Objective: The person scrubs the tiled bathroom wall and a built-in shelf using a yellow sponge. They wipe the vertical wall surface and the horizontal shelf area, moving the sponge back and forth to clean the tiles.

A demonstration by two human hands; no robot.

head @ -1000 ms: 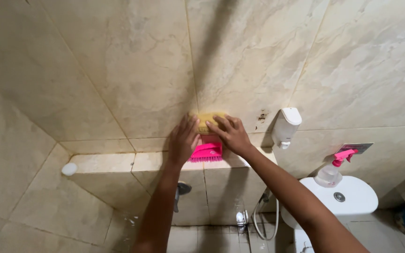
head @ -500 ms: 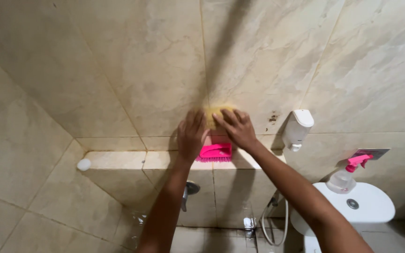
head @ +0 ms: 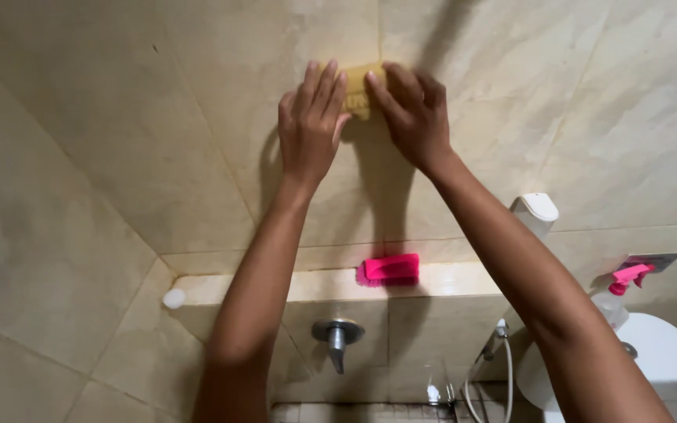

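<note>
1. While both sets of fingers are spread flat, they pin a yellow sponge (head: 358, 90) against the beige tiled wall (head: 158, 117). Nothing is clenched: the left hand (head: 311, 129) presses its fingertips on the sponge's left edge and the right hand (head: 413, 113) covers its right side, so the sponge sits squeezed between palms and tile, high up and right over a vertical grout line. Two flat hands like that look like a way to put even pressure on it.
2. Both arms reach up and forward from the bottom of the view, throwing a dark shadow down the wall below the hands.
3. Straight below, a pink scrub brush (head: 389, 269) lies on the tiled ledge (head: 448, 280), well apart from the hands, parked within easy reach I'd guess.
4. A small white round thing (head: 174, 298) sits at the ledge's left end; can't tell what it is.
5. Under the ledge there's a metal tap (head: 337, 335).
6. Off to the right: a white dispenser (head: 534, 215) on the wall, a spray bottle with a pink trigger (head: 627, 278), and a white toilet (head: 656, 348) with a hose (head: 483, 376) beside it.
</note>
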